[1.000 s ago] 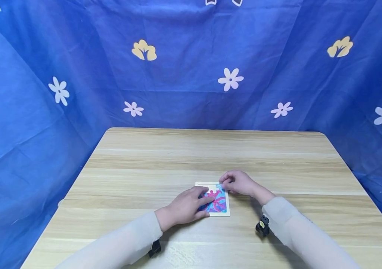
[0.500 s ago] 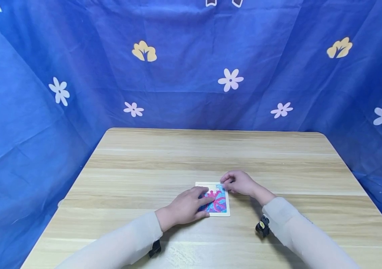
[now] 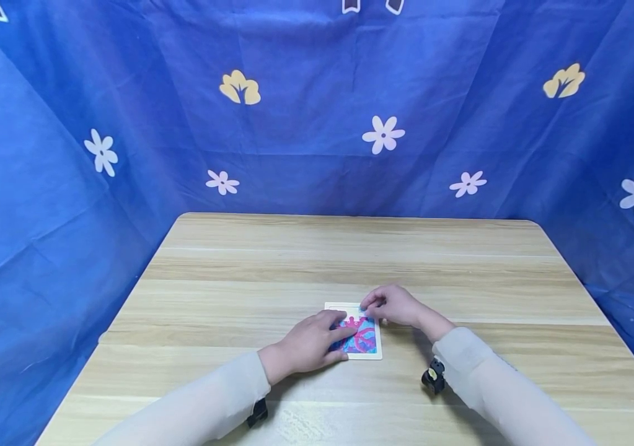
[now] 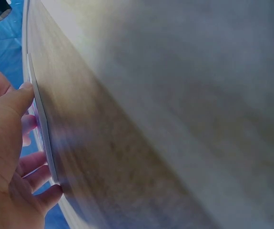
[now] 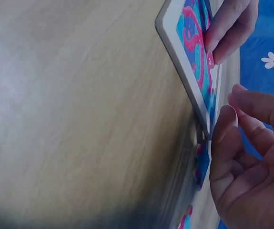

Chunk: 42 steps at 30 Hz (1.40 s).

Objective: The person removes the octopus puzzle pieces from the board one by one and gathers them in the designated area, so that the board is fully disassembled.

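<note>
A small square jigsaw puzzle (image 3: 365, 342) in a pale frame, with a pink and blue picture, lies on the table. My left hand (image 3: 308, 341) rests over its left side, fingers spread across the picture, and the thumb is at the frame's near edge in the left wrist view. At the top right corner is my right hand (image 3: 395, 305), thumb and fingers bent toward each other. In the right wrist view, their tips hover at or touch the puzzle's corner; I cannot tell whether a piece is between them. Pale backing shows along the top of the puzzle.
Beside the frame in the right wrist view lie a loose blue puzzle piece (image 5: 202, 162) and part of another colourful piece (image 5: 187, 219). The wooden table (image 3: 238, 266) ends at a blue patterned cloth (image 3: 305, 124) behind and at both sides.
My right hand has shifted slightly left along the top right corner of the puzzle. The left hand has stayed in place on it.
</note>
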Tool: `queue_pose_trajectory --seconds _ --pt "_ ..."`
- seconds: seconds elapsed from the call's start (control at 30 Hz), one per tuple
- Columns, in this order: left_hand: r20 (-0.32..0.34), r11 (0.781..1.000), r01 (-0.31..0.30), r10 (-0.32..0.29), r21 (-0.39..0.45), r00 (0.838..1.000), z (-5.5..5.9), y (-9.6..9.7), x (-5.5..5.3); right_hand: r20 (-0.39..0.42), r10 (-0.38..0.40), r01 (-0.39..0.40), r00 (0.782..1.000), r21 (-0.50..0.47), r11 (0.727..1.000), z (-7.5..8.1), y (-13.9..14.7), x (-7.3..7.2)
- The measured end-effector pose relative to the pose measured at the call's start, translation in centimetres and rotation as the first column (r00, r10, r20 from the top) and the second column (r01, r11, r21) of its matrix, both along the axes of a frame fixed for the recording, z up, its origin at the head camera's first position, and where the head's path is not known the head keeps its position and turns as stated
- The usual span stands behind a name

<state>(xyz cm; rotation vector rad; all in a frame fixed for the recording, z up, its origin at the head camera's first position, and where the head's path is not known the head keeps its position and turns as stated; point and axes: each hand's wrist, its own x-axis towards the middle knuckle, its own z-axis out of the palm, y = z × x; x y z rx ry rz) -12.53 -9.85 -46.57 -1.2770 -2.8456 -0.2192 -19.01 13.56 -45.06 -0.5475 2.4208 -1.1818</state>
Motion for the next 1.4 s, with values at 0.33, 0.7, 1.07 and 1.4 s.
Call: queue_pose_trajectory --seconds 0.33,0.7,1.07,1.4 --pt "-0.002 1.0 0.003 -0.003 0.007 1.0 0.0 0.0 0.0 -0.004 0.069 -0.069 0.998 0.058 0.996 0.5 -0.5 0.3" --pt "-0.036 1.0 0.02 -0.019 0.015 0.999 -0.1 -0.1 0.0 -0.051 0.124 -0.117 0.991 0.122 0.986 0.6 -0.8 0.2" --pt "-0.023 1.0 0.006 -0.006 -0.001 1.0 0.0 0.0 0.1 -0.112 0.143 -0.123 0.983 0.168 0.978 1.1 -0.8 0.2" --pt "-0.022 1.0 0.005 -0.005 -0.004 1.0 0.0 0.0 0.1 -0.092 0.04 -0.027 0.995 0.138 0.99 1.0 -0.8 -0.1"
